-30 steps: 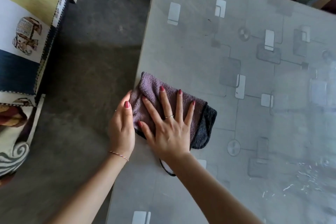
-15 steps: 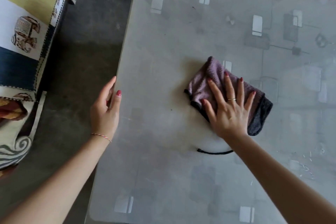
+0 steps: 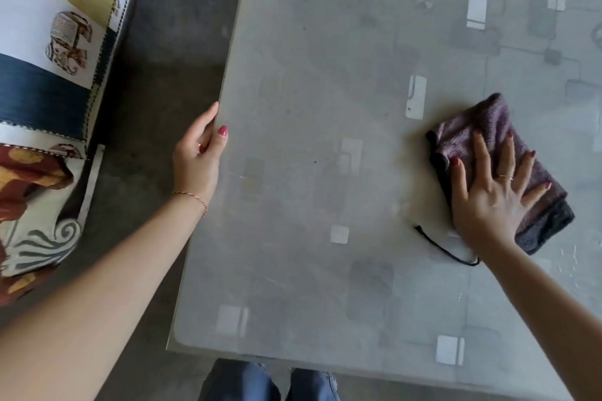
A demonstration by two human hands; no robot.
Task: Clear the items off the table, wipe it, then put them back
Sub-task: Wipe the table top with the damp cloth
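A folded purple cloth (image 3: 469, 127) with a dark edge and a thin black loop lies on the grey patterned table (image 3: 325, 107), toward its right side. My right hand (image 3: 492, 192) presses flat on the cloth with fingers spread. My left hand (image 3: 198, 156) rests at the table's left edge, thumb on top and fingers relaxed down the side. No other items are on the visible tabletop.
A sofa with patterned cushions (image 3: 49, 75) stands to the left across a strip of dark floor (image 3: 156, 75). The table's near edge runs just above my legs (image 3: 267, 381) in blue jeans.
My right hand has slid the cloth from the table's left edge across to the right side. My left hand left the cloth and stays at the left edge.
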